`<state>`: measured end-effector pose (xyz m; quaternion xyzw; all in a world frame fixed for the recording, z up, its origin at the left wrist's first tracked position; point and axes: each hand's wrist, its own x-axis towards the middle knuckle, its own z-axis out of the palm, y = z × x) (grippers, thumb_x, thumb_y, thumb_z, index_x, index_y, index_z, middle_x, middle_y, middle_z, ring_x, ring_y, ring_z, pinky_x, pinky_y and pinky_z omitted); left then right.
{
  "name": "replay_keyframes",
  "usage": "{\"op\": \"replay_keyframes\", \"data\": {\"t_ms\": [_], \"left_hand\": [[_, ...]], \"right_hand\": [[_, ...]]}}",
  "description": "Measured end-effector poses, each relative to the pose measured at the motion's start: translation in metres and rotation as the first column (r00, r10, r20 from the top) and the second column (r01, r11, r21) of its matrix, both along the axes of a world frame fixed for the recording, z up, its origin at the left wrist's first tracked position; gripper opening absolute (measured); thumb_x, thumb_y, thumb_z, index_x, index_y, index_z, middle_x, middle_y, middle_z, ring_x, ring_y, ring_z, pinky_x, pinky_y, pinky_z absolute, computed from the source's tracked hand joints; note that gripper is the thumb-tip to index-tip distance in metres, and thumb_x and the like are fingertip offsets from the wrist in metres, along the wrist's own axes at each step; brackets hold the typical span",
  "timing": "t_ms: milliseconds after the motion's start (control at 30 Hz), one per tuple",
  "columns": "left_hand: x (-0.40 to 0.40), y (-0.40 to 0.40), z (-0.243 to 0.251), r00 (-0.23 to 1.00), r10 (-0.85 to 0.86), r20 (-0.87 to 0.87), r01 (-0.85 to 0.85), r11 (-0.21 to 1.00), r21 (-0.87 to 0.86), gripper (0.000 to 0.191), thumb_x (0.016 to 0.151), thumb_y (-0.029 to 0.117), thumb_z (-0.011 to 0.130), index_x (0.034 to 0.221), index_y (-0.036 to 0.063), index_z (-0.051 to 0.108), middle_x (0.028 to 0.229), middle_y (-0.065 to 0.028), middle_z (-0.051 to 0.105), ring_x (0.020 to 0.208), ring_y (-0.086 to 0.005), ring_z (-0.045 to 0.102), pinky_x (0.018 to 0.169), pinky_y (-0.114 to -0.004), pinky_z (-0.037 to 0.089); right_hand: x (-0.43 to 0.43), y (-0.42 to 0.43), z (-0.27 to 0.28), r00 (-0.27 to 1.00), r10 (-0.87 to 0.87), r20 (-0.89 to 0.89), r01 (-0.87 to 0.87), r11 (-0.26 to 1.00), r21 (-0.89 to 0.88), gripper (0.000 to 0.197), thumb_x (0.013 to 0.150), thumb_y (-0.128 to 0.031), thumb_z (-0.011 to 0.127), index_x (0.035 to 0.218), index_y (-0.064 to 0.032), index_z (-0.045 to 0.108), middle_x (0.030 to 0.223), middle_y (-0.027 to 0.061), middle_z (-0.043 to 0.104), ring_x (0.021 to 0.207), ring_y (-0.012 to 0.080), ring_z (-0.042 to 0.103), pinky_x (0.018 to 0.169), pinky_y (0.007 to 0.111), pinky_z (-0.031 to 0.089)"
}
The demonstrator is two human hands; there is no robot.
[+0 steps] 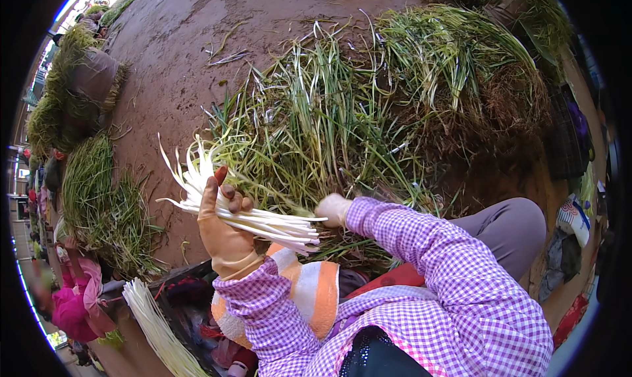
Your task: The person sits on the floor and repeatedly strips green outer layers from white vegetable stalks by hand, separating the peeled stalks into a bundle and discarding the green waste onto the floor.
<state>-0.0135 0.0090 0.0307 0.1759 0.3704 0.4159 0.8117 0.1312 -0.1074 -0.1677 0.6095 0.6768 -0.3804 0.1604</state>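
My left hand point(227, 224), in an orange-tan glove with bare fingertips, grips a bundle of peeled white stalks point(276, 226) near the middle of the view. Close to the right-hand ends of these stalks is my right hand point(334, 209); its fingers are hidden and blurred, so I cannot tell what they hold. Beyond both hands lies a heap of loose long green leafy stalks with whitish stems point(316, 110). At the lower left, a second bundle of white stalks point(160, 327) rests on the rim of a dark crate point(170, 278).
A pile of rooted green plants point(459, 66) lies at the upper right. More green stalks point(94, 179) are at the left, near a person in pink point(76, 303). The ground point(163, 56) is brown and muddy. An orange-striped towel point(323, 293) lies over my lap.
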Motion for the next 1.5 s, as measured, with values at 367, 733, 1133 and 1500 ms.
{"op": "replay_keyframes", "data": {"t_ms": [367,733,1133,1500], "left_hand": [[-0.001,-0.004,-0.011,0.998,-0.030,-0.055,0.032,0.998,0.044,0.032,0.099,0.021,0.054,0.120,-0.0017,0.054,0.074,-0.0001,0.053,0.055,-0.0077,0.046,0.053,-0.026,0.041],[0.010,-0.004,-0.016,0.966,-0.097,-0.242,0.093,0.995,-0.029,0.025,0.093,0.017,0.065,0.112,0.0009,0.064,0.072,-0.0002,0.054,0.054,-0.0084,0.046,0.051,-0.027,0.044],[0.008,-0.025,-0.023,0.832,-0.205,-0.515,0.249,0.968,0.017,0.024,0.087,0.018,0.072,0.100,-0.0006,0.065,0.072,-0.0036,0.059,0.055,-0.0111,0.052,0.050,-0.029,0.049],[0.018,-0.041,-0.045,0.667,-0.300,-0.682,0.355,0.933,-0.063,0.027,0.078,0.014,0.080,0.100,-0.0002,0.073,0.074,-0.0082,0.066,0.058,-0.0174,0.058,0.053,-0.031,0.053]], "right_hand": [[0.076,0.003,-0.061,-0.312,-0.733,-0.605,0.950,-0.255,-0.180,0.027,0.096,-0.024,0.059,0.115,-0.0051,0.064,0.104,0.0115,0.070,0.072,0.0162,0.069,0.062,0.029,0.058],[0.088,0.001,0.038,0.406,-0.654,-0.638,0.907,0.206,0.366,0.028,0.095,-0.021,0.061,0.115,-0.0034,0.066,0.107,0.0148,0.070,0.083,0.0189,0.069,0.074,0.030,0.059],[0.019,-0.052,0.055,0.003,-0.818,-0.575,0.890,0.264,-0.371,0.024,0.094,-0.010,0.060,0.117,-0.0015,0.064,0.085,0.0088,0.071,0.065,0.0133,0.066,0.052,0.027,0.050],[0.006,-0.083,0.104,0.180,-0.694,-0.697,0.791,0.524,-0.317,0.015,0.091,-0.009,0.062,0.100,0.0020,0.069,0.085,0.0081,0.071,0.071,0.0150,0.067,0.062,0.030,0.056]]}}
